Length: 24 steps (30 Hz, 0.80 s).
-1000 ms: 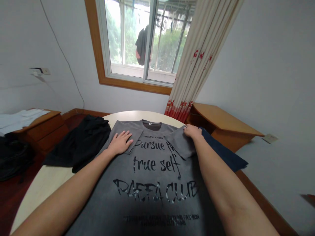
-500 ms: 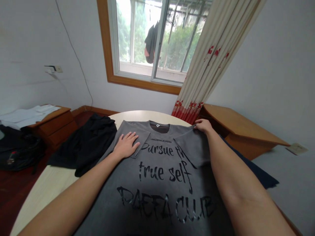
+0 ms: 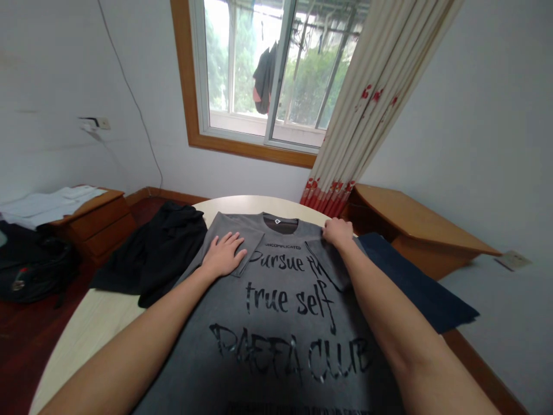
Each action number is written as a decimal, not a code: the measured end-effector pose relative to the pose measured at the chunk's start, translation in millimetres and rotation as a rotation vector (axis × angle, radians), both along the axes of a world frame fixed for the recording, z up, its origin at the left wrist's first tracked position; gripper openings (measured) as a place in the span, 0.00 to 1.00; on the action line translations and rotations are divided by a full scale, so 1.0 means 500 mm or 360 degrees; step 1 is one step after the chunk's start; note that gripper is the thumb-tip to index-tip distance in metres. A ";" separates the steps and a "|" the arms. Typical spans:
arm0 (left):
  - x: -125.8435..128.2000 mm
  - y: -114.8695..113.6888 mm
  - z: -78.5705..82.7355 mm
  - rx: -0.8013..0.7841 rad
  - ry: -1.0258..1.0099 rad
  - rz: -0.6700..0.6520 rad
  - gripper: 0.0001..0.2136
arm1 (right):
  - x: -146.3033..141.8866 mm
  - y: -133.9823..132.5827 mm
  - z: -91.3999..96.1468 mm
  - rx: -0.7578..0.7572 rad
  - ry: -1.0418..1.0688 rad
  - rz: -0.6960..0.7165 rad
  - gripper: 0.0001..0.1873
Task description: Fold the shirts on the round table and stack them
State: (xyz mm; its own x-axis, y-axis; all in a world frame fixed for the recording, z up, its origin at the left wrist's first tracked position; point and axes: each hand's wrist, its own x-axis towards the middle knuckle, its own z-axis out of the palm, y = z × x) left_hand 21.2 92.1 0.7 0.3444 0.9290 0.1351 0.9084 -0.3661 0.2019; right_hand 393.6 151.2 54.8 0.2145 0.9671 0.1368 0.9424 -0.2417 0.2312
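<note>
A grey T-shirt (image 3: 280,317) with black lettering lies spread face up on the round table (image 3: 114,314), its collar at the far side. Both sleeves are turned inward over the chest. My left hand (image 3: 224,253) rests flat on the sleeve at the left, fingers spread. At the right shoulder, my right hand (image 3: 338,231) has its fingers curled over the shirt's edge; the fingertips are partly hidden.
Black clothing (image 3: 173,242) is heaped on the table's left side. Dark blue cloth (image 3: 415,279) lies at the right, beside a wooden desk (image 3: 423,219). A curtain (image 3: 367,115) hangs by the window behind. A black bag (image 3: 34,262) stands on the left.
My right hand has moved left along the shirt's shoulder, bringing the sleeve further inward. More of the blue cloth shows. My left hand has stayed on its sleeve.
</note>
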 end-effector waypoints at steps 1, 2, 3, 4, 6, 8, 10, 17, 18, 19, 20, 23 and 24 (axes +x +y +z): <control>0.000 0.000 0.000 0.0003 0.0005 0.0000 0.26 | -0.010 -0.001 -0.005 -0.0070 0.0052 0.0022 0.18; 0.000 -0.001 0.001 0.0004 0.0009 -0.0001 0.26 | -0.017 -0.001 -0.010 -0.0136 0.0111 0.0030 0.19; 0.000 -0.001 0.001 0.0003 0.0010 -0.0002 0.26 | -0.022 -0.001 -0.016 -0.0188 0.0165 0.0030 0.19; 0.000 -0.001 0.001 0.0002 0.0009 -0.0004 0.26 | -0.024 -0.001 -0.022 -0.0233 0.0212 0.0026 0.20; 0.000 -0.001 0.001 -0.0003 0.0006 -0.0006 0.26 | -0.023 0.002 -0.034 -0.0310 0.0286 0.0008 0.23; 0.000 -0.001 0.001 -0.0006 0.0003 -0.0005 0.26 | -0.017 0.007 -0.046 -0.0376 0.0336 -0.0005 0.27; 0.000 0.000 0.000 -0.0009 -0.0001 -0.0002 0.26 | -0.009 0.015 -0.059 -0.0411 0.0373 -0.0032 0.33; 0.001 -0.001 0.004 -0.0044 -0.0026 -0.0004 0.26 | -0.026 0.032 -0.091 -0.0231 0.0422 -0.0224 0.38; 0.001 -0.001 0.004 -0.0048 -0.0024 -0.0005 0.26 | -0.044 0.030 -0.092 -0.0169 0.0408 -0.0203 0.37; 0.001 -0.001 0.004 -0.0050 -0.0022 -0.0005 0.26 | -0.065 0.026 -0.092 -0.0097 0.0399 -0.0149 0.36; 0.000 0.000 0.004 -0.0049 -0.0022 -0.0006 0.26 | -0.088 0.021 -0.092 -0.0016 0.0399 -0.0061 0.35; -0.001 0.001 0.002 -0.0046 -0.0025 -0.0008 0.26 | -0.148 -0.007 -0.097 0.0105 0.0491 0.0232 0.35; -0.002 0.002 0.001 -0.0045 -0.0025 -0.0012 0.27 | -0.158 -0.019 -0.100 0.0084 0.0541 0.0278 0.35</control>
State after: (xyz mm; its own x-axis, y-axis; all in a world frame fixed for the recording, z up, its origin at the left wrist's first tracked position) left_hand 20.4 93.1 1.0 0.3492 0.9300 0.1145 0.9023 -0.3667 0.2266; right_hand 314.5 141.6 4.9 0.0886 0.9866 0.1369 0.9912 -0.0738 -0.1101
